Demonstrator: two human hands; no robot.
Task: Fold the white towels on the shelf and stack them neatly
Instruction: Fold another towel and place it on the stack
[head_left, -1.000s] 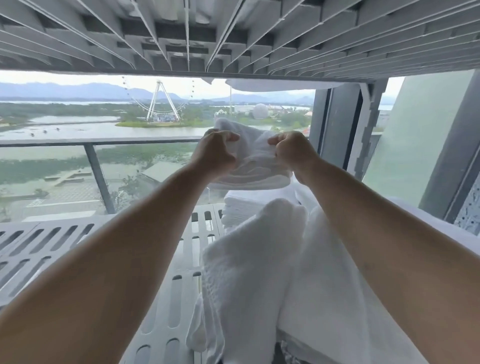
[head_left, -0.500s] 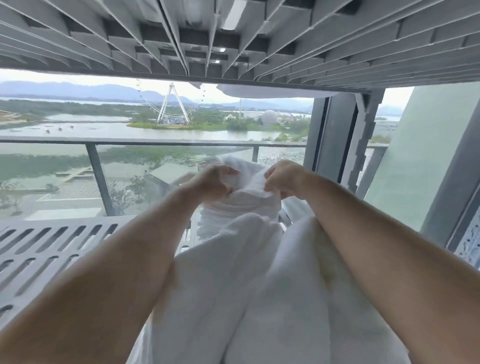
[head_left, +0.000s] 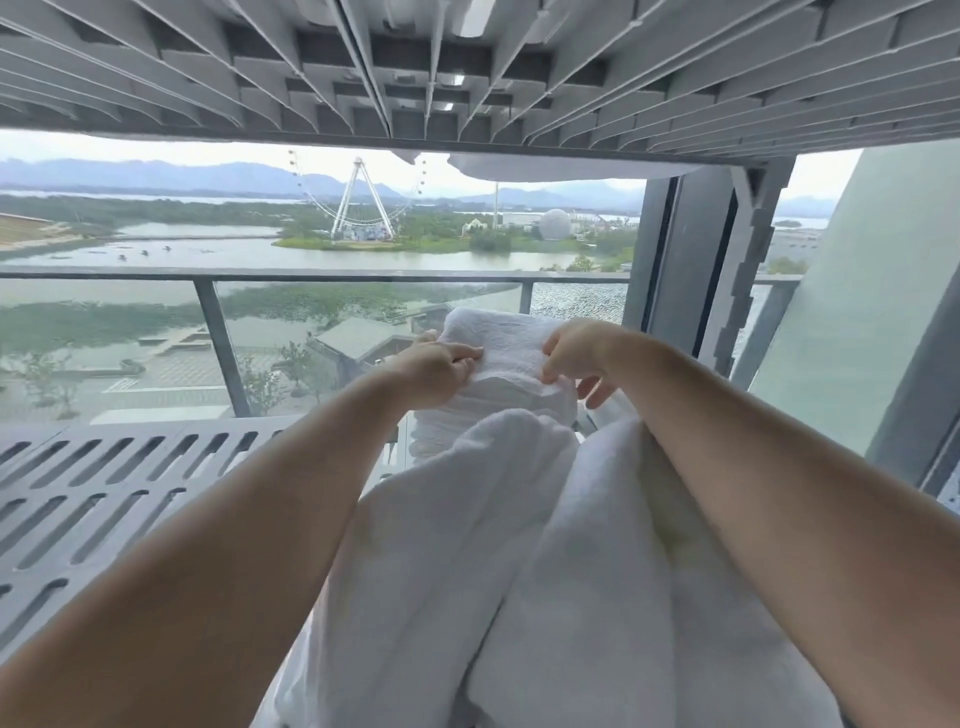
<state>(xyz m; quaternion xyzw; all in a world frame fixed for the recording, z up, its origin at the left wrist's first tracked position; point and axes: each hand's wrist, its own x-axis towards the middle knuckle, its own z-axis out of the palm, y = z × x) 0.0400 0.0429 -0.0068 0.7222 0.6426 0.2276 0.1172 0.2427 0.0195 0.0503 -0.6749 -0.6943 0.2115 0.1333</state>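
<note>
A folded white towel (head_left: 501, 343) lies on top of a stack of folded white towels (head_left: 467, 431) at the far end of the grey slotted shelf (head_left: 104, 483). My left hand (head_left: 439, 371) grips the folded towel's left side with curled fingers. My right hand (head_left: 576, 358) pinches its right side, some fingers hanging loose below. A heap of loose white towels (head_left: 519, 571) fills the near shelf between my forearms and hides the stack's lower part.
A second slatted shelf (head_left: 467, 62) hangs close overhead. Behind the stack a window shows a glass balcony railing (head_left: 311, 275). A dark window frame (head_left: 675, 270) and a pale wall (head_left: 841, 312) stand at the right.
Both hands have come down with the folded towel from railing height onto the stack. The loose heap now looms larger in the foreground.
</note>
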